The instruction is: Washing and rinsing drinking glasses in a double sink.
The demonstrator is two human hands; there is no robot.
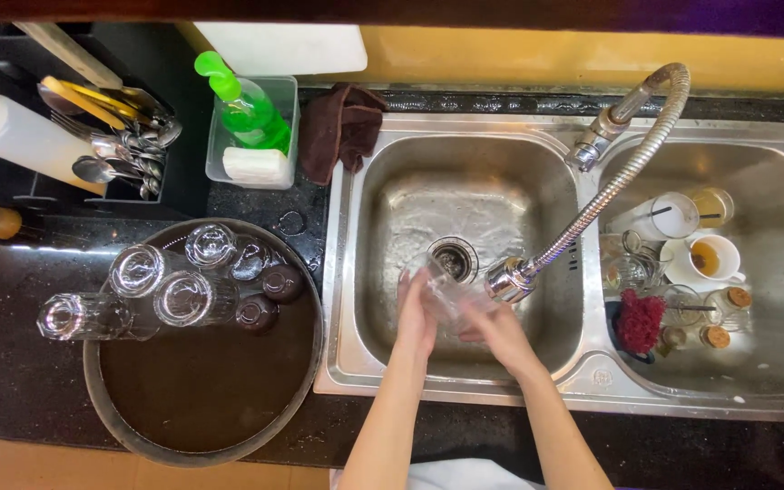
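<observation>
Both my hands are in the left basin of a steel double sink point(369, 272), holding a clear drinking glass point(442, 289) between them. My left hand point(416, 318) grips its left side, and my right hand point(494, 325) holds its right side. The glass sits just under the head of a flexible spring faucet point(512, 279), close to the drain point(453, 259). The glass is partly hidden by my fingers.
The right basin holds cups, glasses, small corked bottles and a red scrubber point(640, 319). A round dark tray point(201, 399) on the left counter carries several upturned glasses. Behind it stand a cutlery rack point(120, 136), a green soap bottle point(245, 109) and a brown cloth point(342, 127).
</observation>
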